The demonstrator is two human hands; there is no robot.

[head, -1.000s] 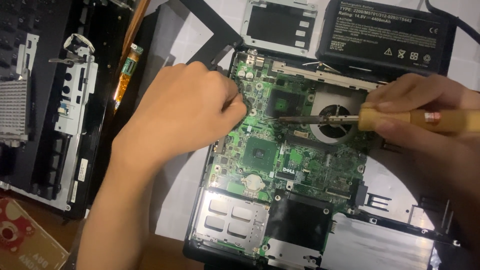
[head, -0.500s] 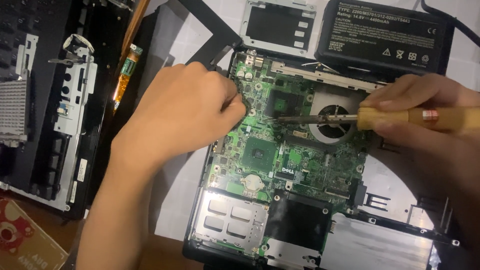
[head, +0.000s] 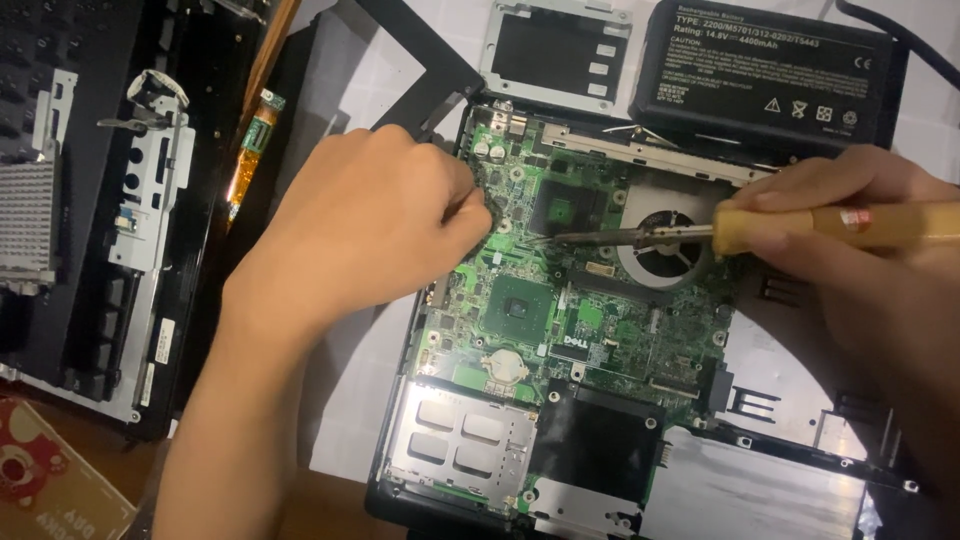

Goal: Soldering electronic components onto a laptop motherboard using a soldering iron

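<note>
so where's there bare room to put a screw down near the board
One free patch: the pale mat between the green circuit board and the black dismantled panel, below the left hand. The right hand with the wooden-handled screwdriver crowds the fan side.

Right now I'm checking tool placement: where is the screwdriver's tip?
In the head view, the screwdriver lies level in the right hand; its tip sits on the green circuit board, beside the left hand.

Left hand [head: 370, 225] fisted, right hand [head: 860, 235] fingers curled in grip.
</note>
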